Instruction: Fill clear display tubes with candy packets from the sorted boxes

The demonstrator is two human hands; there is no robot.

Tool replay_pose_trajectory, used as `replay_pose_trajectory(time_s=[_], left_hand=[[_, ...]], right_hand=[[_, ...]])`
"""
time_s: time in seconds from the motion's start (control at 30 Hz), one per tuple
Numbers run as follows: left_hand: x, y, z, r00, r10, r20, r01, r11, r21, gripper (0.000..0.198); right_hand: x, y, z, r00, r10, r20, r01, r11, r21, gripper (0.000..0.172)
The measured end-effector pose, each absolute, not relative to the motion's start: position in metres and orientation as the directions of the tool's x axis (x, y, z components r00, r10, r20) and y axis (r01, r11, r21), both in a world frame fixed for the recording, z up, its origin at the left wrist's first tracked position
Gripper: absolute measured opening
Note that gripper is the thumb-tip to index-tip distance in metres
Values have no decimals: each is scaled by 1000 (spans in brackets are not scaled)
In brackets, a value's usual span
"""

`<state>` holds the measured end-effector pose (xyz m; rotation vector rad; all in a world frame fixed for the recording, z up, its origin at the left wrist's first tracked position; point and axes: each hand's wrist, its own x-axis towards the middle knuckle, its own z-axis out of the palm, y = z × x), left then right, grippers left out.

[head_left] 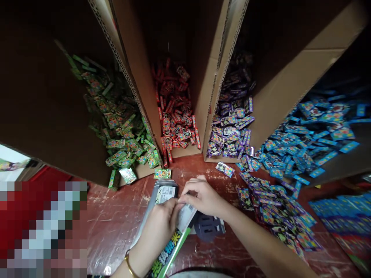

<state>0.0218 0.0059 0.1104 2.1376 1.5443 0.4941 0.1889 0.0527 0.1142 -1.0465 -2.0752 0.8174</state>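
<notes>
My left hand [160,220] and my right hand [201,197] meet at the upper end of a long printed plastic package [171,247] with green edges. The fingers of both hands are pinched on it. Beneath the package lies a grey metal tray [152,204] holding a label with a barcode. A dark slotted round piece [209,227] sits just below my right hand. Near the tray's top edge rests one green packet [162,173], and a purple packet [225,169] lies farther right.
Cardboard boxes stand behind, holding green packets [127,135], red packets [176,123], purple packets [230,131] and blue packets [301,139]. Loose purple packets [275,212] spread over the red table [116,227] at right. Stacked packages [344,220] lie at the far right.
</notes>
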Motion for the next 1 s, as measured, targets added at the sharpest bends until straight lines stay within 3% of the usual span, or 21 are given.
replay_pose_trajectory(time_s=[0.13,0.2,0.37,0.53,0.6,0.67,0.7,0.77,0.8,0.9,1.0], left_hand=[[20,5,113,277,958,-72,895,-230,382,40],[9,0,110,280,953,-118,904,-221,365,40],[-24,-17,102,348,926,-145,830,-233,506,40],[-1,-13,111,433,895,-106,740,-286,609,24],[20,-3,111,434,899,-57,698,-295,653,27],[36,6,107,336,941,40,678,-271,683,35],[42,10,104,279,956,89,665,-259,701,38],[47,15,98,181,970,160,623,-240,745,38],[48,17,96,159,973,170,587,-231,776,38],[54,20,94,188,979,73,356,-138,924,28],[67,27,92,227,969,-101,44,93,995,21]], right_hand=[[207,55,106,-425,870,250,455,445,-772,17],[220,56,100,-381,889,255,469,424,-775,18],[246,60,101,-363,904,226,483,390,-784,18],[229,54,127,-581,764,281,425,579,-696,18],[221,48,135,-588,742,322,425,623,-657,15],[222,43,135,-389,841,377,511,537,-671,6],[225,41,132,-241,896,372,539,442,-717,20],[236,37,119,-72,971,229,467,235,-852,38],[242,35,112,-82,990,116,384,138,-913,35],[250,35,94,-156,983,-97,180,-68,-981,25],[248,40,88,-32,995,-98,138,-93,-986,29]])
